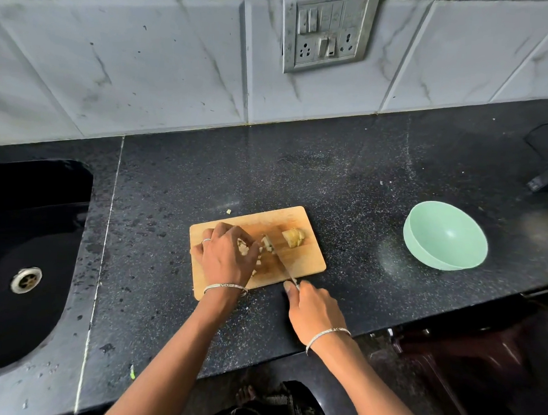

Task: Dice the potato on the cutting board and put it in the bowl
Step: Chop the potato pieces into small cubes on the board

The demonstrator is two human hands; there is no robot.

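Observation:
A wooden cutting board lies on the black counter. My left hand curls over a cluster of potato pieces at the board's left half and holds them down. My right hand grips the handle of a knife, whose blade lies across the board just right of my left fingers, beside a cut piece. A larger uncut potato chunk sits near the board's right end. The pale green bowl stands on the counter to the right and looks to hold nothing.
A black sink with a metal drain is set into the counter at the left. One stray potato bit lies behind the board. A dark object sits at the far right edge. The tiled wall carries a switch panel.

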